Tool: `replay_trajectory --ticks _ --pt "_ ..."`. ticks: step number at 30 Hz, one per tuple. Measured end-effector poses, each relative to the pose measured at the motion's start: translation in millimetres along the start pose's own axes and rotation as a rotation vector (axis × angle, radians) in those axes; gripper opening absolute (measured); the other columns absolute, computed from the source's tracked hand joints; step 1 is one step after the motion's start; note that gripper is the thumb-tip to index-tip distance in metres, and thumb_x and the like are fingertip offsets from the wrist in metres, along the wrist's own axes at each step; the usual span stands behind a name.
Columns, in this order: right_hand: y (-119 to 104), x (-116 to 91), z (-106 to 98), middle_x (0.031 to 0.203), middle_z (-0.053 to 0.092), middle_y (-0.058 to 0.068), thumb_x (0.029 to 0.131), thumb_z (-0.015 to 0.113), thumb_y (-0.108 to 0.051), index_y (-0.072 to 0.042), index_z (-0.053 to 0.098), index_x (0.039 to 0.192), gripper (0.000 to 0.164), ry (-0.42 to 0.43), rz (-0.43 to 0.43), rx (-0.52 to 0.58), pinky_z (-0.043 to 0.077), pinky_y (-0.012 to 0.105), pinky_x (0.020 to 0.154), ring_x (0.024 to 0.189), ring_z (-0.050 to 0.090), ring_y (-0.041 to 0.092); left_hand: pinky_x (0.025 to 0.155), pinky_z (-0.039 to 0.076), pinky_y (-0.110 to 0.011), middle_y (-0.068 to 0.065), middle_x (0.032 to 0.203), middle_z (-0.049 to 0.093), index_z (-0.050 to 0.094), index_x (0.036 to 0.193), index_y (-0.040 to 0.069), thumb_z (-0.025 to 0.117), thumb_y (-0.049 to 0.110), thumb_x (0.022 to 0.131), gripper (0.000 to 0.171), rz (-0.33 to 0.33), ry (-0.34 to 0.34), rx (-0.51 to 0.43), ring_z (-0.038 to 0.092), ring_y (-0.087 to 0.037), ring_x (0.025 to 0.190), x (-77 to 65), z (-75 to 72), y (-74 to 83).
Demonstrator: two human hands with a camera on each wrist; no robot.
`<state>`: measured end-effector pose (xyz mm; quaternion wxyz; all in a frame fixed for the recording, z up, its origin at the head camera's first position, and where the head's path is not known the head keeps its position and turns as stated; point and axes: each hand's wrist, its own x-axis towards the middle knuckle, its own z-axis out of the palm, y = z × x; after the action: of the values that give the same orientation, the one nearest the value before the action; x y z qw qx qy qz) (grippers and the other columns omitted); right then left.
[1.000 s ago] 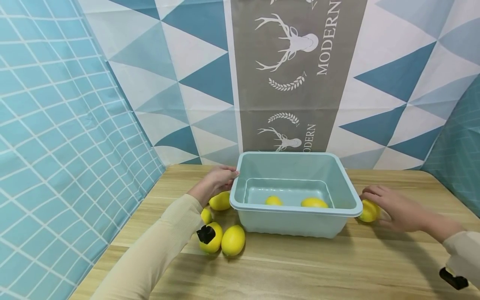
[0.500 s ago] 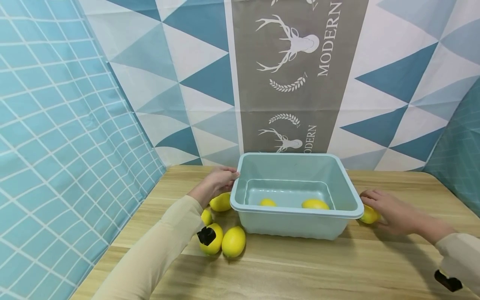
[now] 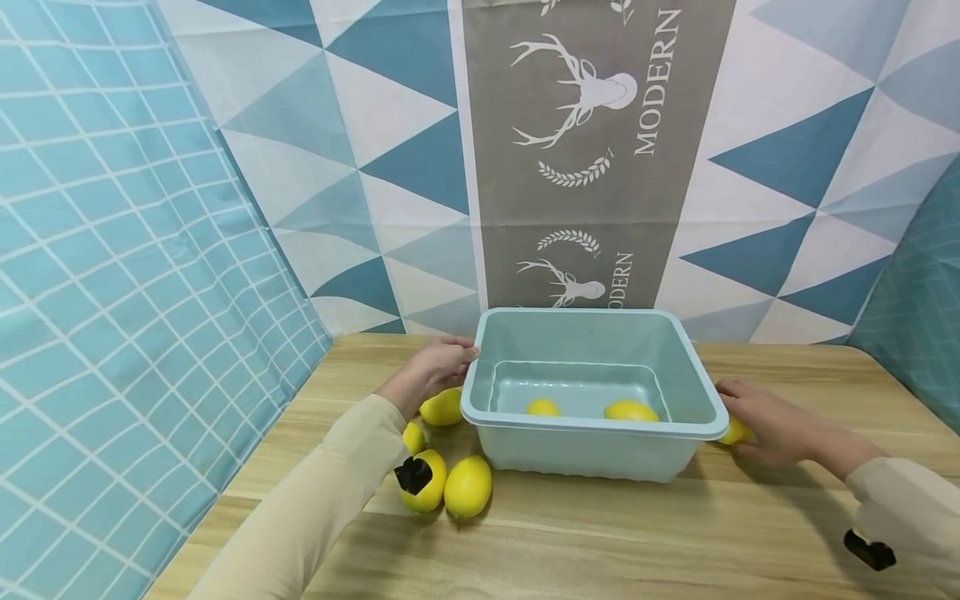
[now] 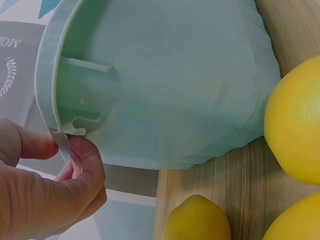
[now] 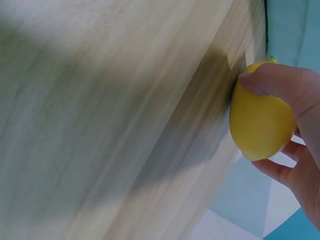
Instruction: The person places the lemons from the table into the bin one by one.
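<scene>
Head view: where was the lemon (image 3: 736, 432)?

Just right of the tub (image 3: 577, 456), outside it, between its right wall and the right hand (image 3: 772, 422). Whether it touched the wall, I could not tell.

How was it gripped?

The right wrist view showed that hand clamped on it: thumb across near the green-tipped end, fingertips toward the opposite end. The grip ran roughly along its long axis.

And the left hand (image 3: 437, 365)?

It pinched the tub's left rim between thumb and finger, the tub's width away from that lemon, so the right hand was plainly nearer. Four loose lemons (image 3: 468, 486) lay near the left arm, on the table (image 3: 600, 542).

Which relation seemed to matter most?

The right wall, I judged: it separated the gripped lemon from the inside, where two lemons (image 3: 632, 410) lay. The gripped one seemed lower than the rim.
</scene>
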<state>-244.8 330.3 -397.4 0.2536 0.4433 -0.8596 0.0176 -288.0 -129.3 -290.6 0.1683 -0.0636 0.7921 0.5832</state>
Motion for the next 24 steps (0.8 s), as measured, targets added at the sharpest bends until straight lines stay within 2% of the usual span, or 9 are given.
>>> replay_trajectory --ticks 7,13,18,24 --pt "1.7 1.5 2.1 0.103 0.059 -0.004 0.044 0.091 -0.015 -0.016 0.062 0.109 0.071 0.006 0.004 0.014 0.048 0.035 0.071 0.089 0.051 0.01 0.067 0.05 -0.018 -0.012 0.118 0.057 0.051 0.134 0.002 0.05 0.014 0.099 0.037 0.002 -0.001 -0.008 0.054 -0.012 0.083 -1.0 0.6 0.5" --pt "4.7 -0.4 -5.8 0.097 0.055 -0.005 0.046 0.092 -0.017 -0.013 0.062 0.108 0.069 -0.018 0.068 0.033 0.045 0.026 0.063 0.083 0.045 0.004 0.068 0.05 -0.018 -0.013 0.121 0.057 0.05 0.135 0.001 0.05 0.014 0.099 0.038 0.014 -0.006 0.001 0.054 -0.012 0.084 -1.4 0.4 0.0" --pt "8.4 0.8 -14.1 0.096 0.055 -0.006 0.043 0.093 -0.017 -0.009 0.062 0.108 0.072 -0.008 0.055 0.013 0.045 0.025 0.063 0.083 0.044 0.003 0.07 0.05 -0.019 -0.013 0.12 0.057 0.05 0.135 0.001 0.049 0.015 0.1 0.038 0.019 -0.01 0.009 0.053 -0.013 0.083 -2.1 -0.1 -0.1" --pt "9.7 1.5 -21.4 0.096 0.056 -0.008 0.042 0.093 -0.017 -0.014 0.063 0.105 0.07 -0.026 0.078 -0.02 0.048 0.025 0.066 0.083 0.045 0.002 0.07 0.05 -0.019 -0.012 0.12 0.057 0.051 0.135 0.002 0.05 0.016 0.1 0.038 0.008 -0.004 0.007 0.053 -0.013 0.085 -2.0 0.7 0.2"
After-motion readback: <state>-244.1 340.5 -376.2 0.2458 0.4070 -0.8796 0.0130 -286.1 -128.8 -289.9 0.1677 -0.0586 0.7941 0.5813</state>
